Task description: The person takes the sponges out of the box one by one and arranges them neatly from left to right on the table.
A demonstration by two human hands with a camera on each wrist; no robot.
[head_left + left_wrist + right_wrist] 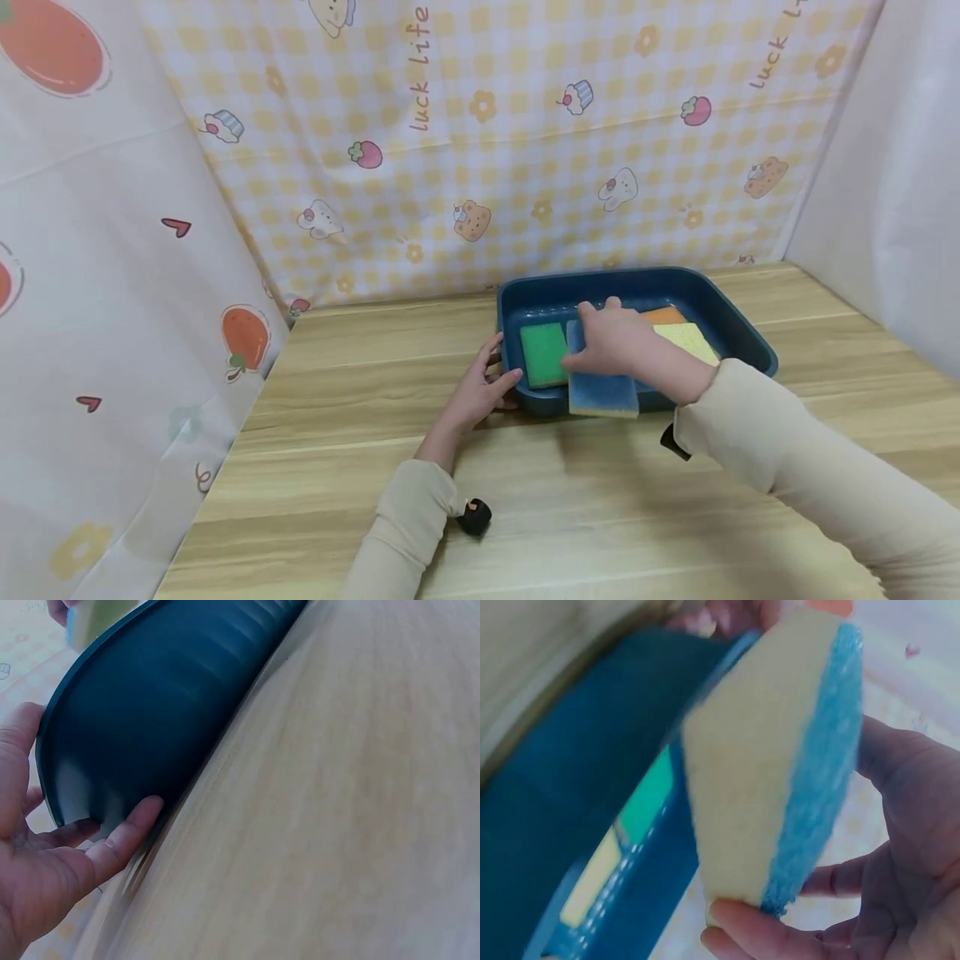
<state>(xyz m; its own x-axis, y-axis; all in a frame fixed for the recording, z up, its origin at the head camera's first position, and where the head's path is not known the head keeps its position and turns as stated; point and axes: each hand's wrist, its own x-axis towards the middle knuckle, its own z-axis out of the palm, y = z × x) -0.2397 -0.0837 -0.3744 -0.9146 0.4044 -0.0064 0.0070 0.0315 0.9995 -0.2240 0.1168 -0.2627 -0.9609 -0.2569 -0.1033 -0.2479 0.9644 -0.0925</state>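
Observation:
My right hand (pixel 611 337) holds a blue-and-cream sponge (pixel 602 394) over the front rim of a dark blue bin (pixel 750 329). In the right wrist view, the thumb and fingers grip opposite edges of the tilted sponge (pixel 757 772). My left hand (pixel 480 392) rests against the bin's left end, fingers spread and fairly straight; the left wrist view shows the fingertips touching the bin's wall (pixel 150 712). Inside the bin lie a green sponge (pixel 543 354), a pale yellow sponge (pixel 686 337) and an orange one (pixel 663 316), the last partly hidden by the yellow sponge.
The bin stands on a wood-grain table (pixel 360 400) close to a yellow checked cloth backdrop (pixel 442 183). White cloth walls (pixel 105 333) stand on the left and right sides. A black wrist device (pixel 474 517) sits at the left cuff.

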